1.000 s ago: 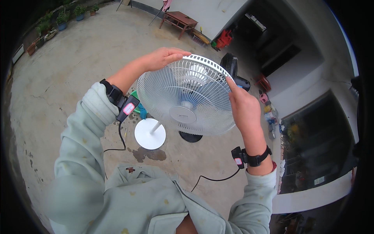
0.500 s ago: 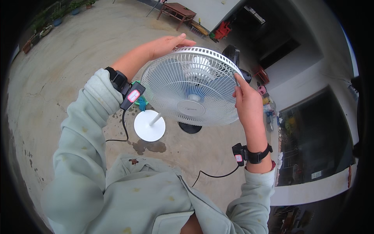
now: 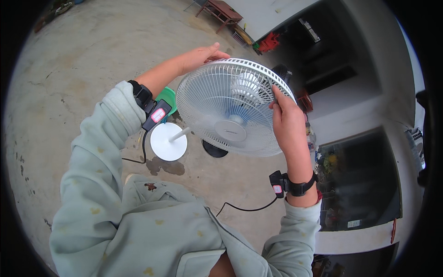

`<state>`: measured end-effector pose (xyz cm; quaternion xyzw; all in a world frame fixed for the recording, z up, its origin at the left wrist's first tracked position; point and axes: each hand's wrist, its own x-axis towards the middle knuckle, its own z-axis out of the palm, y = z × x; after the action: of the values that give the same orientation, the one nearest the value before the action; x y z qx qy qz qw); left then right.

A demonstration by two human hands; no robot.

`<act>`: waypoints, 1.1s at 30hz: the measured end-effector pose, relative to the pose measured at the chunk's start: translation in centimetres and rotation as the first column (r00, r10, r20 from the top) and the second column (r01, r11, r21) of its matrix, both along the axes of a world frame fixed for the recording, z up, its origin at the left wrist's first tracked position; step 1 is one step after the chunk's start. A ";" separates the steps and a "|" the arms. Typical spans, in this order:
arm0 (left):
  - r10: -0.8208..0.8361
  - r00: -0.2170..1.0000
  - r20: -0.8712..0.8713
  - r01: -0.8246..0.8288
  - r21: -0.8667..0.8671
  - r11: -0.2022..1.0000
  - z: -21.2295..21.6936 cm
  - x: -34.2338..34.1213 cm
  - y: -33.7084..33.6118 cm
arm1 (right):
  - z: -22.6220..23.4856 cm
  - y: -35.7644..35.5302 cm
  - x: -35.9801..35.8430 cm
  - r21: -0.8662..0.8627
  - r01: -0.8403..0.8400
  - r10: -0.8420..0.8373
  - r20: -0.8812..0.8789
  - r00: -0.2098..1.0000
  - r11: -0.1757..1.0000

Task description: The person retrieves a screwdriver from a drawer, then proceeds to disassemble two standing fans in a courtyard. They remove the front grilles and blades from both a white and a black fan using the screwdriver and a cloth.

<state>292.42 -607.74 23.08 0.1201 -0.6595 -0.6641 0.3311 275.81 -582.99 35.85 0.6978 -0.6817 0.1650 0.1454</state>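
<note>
I hold a white wire fan guard (image 3: pixel 230 106) up in front of me with both hands, its round hub facing me. My left hand (image 3: pixel 200 56) grips the upper left rim. My right hand (image 3: pixel 287 122) grips the right rim, thumb over the front wires. Behind the grille the fan's motor head and blades show faintly. Below it on the concrete stands the fan's round white base (image 3: pixel 169 141) with a short white pole. Each wrist carries a black strap with a small device.
A green bucket (image 3: pixel 167 98) sits behind my left wrist. A black round base (image 3: pixel 214 150) lies under the fan. A black cable (image 3: pixel 244 207) runs across the concrete floor. A wooden table (image 3: pixel 221 9) and red objects (image 3: pixel 267 44) stand far back by a dark doorway.
The fan guard has risen and tilted more toward me. My left hand has slid along the top rim, and my right hand has shifted lower on the right rim.
</note>
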 end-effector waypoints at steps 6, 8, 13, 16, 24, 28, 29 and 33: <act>0.003 0.999 0.032 -0.004 0.007 1.000 -2.1 0.8 -1.3 | -0.5 -0.4 -0.7 0.062 0.054 -0.059 0.083 0.995 0.997; -0.011 1.000 0.010 0.011 0.012 1.000 -2.4 0.8 -1.4 | -0.4 -0.5 -0.4 0.080 0.078 -0.087 0.119 0.989 0.994; -0.053 0.998 -0.034 0.054 0.030 0.998 -2.8 0.5 -1.6 | 0.2 -0.2 0.8 0.211 0.220 -0.267 0.230 0.936 0.952; -0.056 0.998 0.005 0.056 -0.056 0.997 -3.3 0.5 -1.7 | 0.4 0.0 0.9 0.221 0.227 -0.279 0.244 0.929 0.949; -0.030 0.995 -0.091 0.013 -0.181 0.983 -4.5 -0.3 -1.2 | -1.5 -1.9 3.1 0.111 -0.095 0.115 -0.190 0.975 0.989; 0.055 0.988 -0.146 -0.089 -0.237 0.967 -5.1 -0.4 -0.5 | -3.3 -4.6 5.5 0.122 0.017 0.030 -0.371 0.928 0.992; 0.078 0.985 -0.155 -0.116 -0.252 0.961 -5.3 -0.5 -0.4 | -3.6 -4.9 5.9 0.131 0.057 -0.001 -0.393 0.919 0.990; 0.101 0.975 -0.196 -0.161 -0.319 0.934 -5.7 -1.3 -0.8 | -4.3 -4.8 6.7 0.136 0.108 -0.036 -0.447 0.894 0.985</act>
<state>291.10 -608.52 17.36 0.0468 -0.7207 -0.5274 0.4475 282.56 -587.78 31.55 0.7004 -0.6671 -0.0579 0.2470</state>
